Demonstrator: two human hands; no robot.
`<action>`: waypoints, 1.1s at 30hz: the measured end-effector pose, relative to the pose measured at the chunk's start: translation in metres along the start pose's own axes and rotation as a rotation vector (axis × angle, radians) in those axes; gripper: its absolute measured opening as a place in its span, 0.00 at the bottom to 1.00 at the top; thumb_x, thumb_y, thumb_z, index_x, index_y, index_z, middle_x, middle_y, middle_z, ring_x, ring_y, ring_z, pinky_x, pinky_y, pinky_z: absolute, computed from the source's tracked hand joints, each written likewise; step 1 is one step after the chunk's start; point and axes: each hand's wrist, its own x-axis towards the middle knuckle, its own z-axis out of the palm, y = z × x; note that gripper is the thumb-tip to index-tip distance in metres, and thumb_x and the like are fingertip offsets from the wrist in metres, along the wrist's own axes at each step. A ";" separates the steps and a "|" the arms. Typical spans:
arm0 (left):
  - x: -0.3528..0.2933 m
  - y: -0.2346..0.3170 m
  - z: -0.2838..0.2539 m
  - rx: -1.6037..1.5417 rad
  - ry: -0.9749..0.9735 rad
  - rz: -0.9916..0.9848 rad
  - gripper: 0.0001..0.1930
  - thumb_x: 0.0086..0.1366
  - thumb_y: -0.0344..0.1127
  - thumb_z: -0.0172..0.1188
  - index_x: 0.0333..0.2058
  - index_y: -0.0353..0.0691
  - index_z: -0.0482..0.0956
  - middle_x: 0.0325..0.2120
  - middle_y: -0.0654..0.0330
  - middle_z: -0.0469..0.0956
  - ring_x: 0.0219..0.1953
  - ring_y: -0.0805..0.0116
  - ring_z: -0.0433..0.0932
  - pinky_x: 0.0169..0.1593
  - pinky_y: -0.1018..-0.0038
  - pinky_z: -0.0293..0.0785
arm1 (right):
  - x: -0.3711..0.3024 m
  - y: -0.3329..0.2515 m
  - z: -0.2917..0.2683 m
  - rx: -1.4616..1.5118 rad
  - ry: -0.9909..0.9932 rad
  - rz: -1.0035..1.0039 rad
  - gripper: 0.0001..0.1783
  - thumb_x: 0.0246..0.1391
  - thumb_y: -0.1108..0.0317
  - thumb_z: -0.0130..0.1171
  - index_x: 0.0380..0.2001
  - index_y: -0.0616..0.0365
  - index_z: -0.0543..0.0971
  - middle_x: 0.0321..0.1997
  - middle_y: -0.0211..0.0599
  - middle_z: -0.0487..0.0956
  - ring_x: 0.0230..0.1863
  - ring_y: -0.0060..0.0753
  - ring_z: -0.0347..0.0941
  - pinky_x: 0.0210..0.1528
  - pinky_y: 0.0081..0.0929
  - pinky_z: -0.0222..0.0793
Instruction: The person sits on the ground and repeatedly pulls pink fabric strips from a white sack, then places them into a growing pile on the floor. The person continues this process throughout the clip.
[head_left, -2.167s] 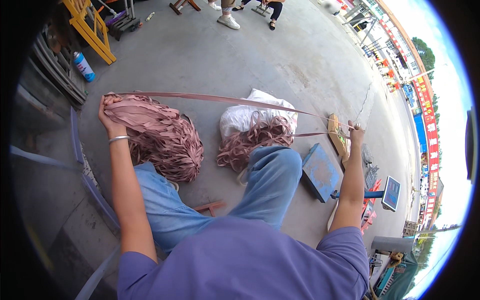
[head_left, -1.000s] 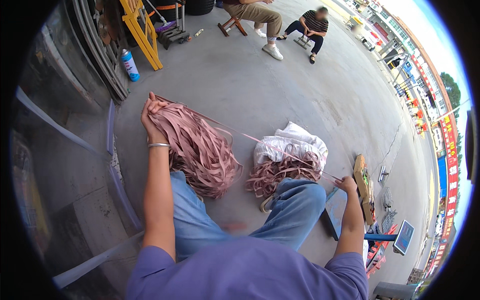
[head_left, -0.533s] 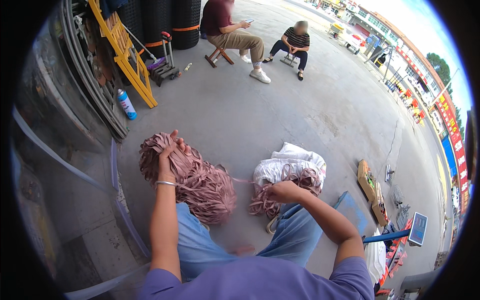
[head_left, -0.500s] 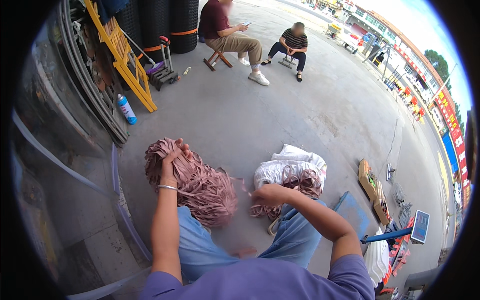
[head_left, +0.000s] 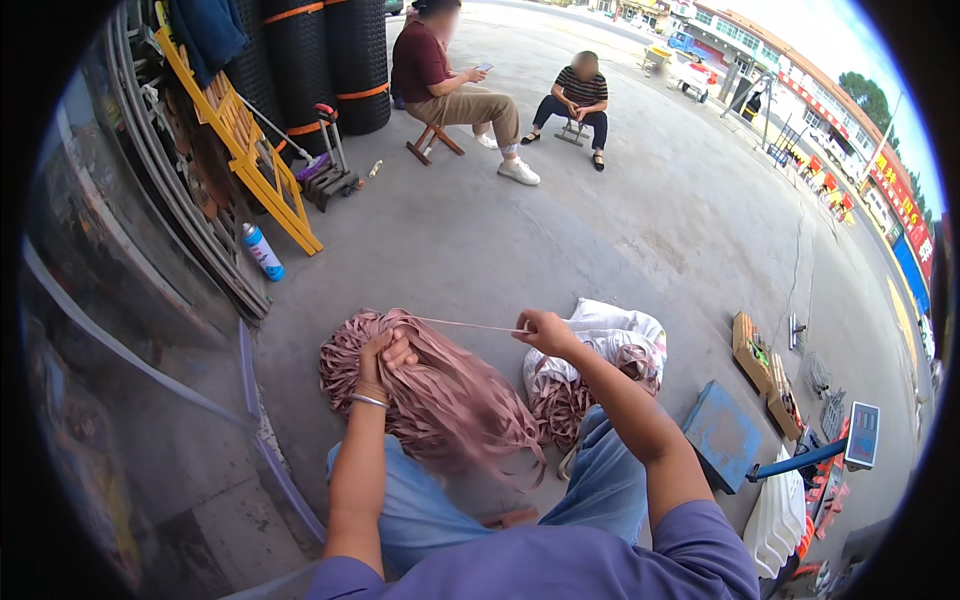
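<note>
Grey concrete pavement (head_left: pixel 600 240) spreads out before you, open to a street with shopfronts at two o'clock. Your left hand (head_left: pixel 385 352) is closed around the top of a thick bundle of dusty-pink flat straps (head_left: pixel 440 400), which drapes down over your left knee in blue jeans. Your right hand (head_left: pixel 545 330) is pinched shut on a single thin pink strand (head_left: pixel 465 324) that runs taut from the bundle across to your fingers, level with the left hand and just to its three o'clock. A silver bangle (head_left: pixel 368 400) sits on your left wrist.

Just beyond your right hand, at one o'clock, lies a white woven sack (head_left: pixel 620 335) with more pink straps (head_left: pixel 560 400) spilling from its mouth toward your right knee. At three o'clock, a blue flat platform scale (head_left: pixel 722 435) lies on the ground, with a wooden crate (head_left: pixel 760 365) past it.

At ten o'clock, a blue-and-white spray can (head_left: pixel 262 252) stands upright beside a yellow metal frame (head_left: pixel 250 150). At twelve o'clock, well apart from you, two people (head_left: pixel 500 85) sit on low stools, near black rolled mesh (head_left: pixel 330 60).
</note>
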 end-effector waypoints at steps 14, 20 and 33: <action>-0.003 0.044 -0.018 -0.119 0.331 0.735 0.06 0.62 0.34 0.51 0.28 0.39 0.71 0.17 0.69 0.67 0.21 0.78 0.67 0.36 0.75 0.68 | -0.253 0.288 -0.091 -0.417 0.222 1.036 0.23 0.37 0.48 0.62 0.30 0.56 0.80 0.36 0.43 0.78 0.40 0.43 0.74 0.39 0.36 0.70; -0.001 0.023 -0.002 0.182 0.366 0.478 0.09 0.60 0.39 0.55 0.27 0.40 0.71 0.20 0.65 0.70 0.25 0.74 0.70 0.36 0.74 0.69 | -0.103 0.027 -0.034 -0.409 -0.421 -0.090 0.16 0.51 0.54 0.51 0.32 0.56 0.76 0.29 0.45 0.76 0.32 0.45 0.73 0.34 0.38 0.66; 0.002 -0.017 0.000 0.175 0.080 -0.028 0.09 0.61 0.39 0.51 0.26 0.41 0.68 0.15 0.69 0.65 0.21 0.75 0.69 0.43 0.70 0.70 | 0.034 -0.090 0.018 0.148 0.064 -0.244 0.23 0.46 0.46 0.55 0.23 0.59 0.76 0.22 0.42 0.76 0.25 0.41 0.72 0.29 0.34 0.66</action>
